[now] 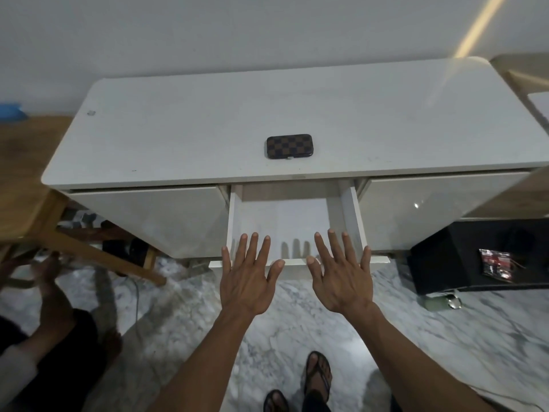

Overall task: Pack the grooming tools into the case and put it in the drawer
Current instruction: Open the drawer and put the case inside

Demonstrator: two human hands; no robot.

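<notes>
a seated person (44, 337) at lower left is blurred and cut off by the frame; the open drawer's (285, 221) front edge hides behind two spread hands; the desk's (505, 120) right end runs out of view.

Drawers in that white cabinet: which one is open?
The middle white drawer, pulled out below the brown checkered case; the side fronts are flush.

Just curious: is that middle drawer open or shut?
Open: the middle drawer is pulled out from the white cabinet, its bare inside showing.

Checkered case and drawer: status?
Left hand, right hand: both open, empty, above white drawer. Brown checkered case closed on white cabinet top. Drawer open, nothing blocking.
</notes>
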